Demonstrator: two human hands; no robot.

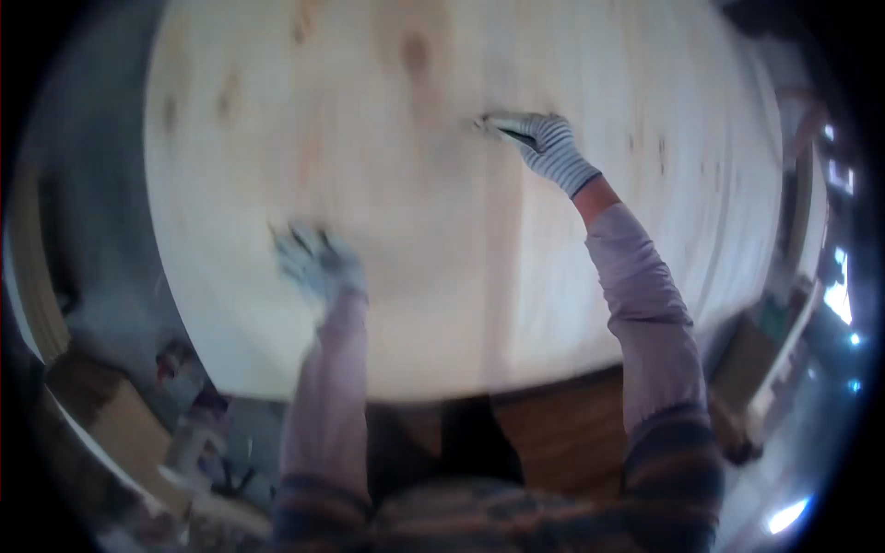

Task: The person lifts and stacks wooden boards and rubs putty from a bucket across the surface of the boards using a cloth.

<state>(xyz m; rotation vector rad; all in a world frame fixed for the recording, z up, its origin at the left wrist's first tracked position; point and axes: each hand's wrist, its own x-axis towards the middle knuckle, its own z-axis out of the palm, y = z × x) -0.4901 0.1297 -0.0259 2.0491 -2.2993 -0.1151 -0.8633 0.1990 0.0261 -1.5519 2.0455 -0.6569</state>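
Observation:
A large pale wooden panel point(396, 304) with knots and grain lies in front of me. My left hand point(320, 263), in a light glove, rests on its left part with the fingers spread; it holds nothing I can see and is blurred. Farther off, my right hand point(550, 146), in a grey-and-white striped glove, is closed around a slim tool point(505, 127) with a dark green part. The tool points left, its tip at or just above a small dark mark on the panel. Its exact kind cannot be made out.
Brown boards point(572, 433) show below the panel's near edge. At the lower left stand a cardboard-coloured block point(124, 429) and blurred clutter point(198, 433). A grey floor point(120, 276) runs along the left, and a brown box-like object point(747, 359) is at the right.

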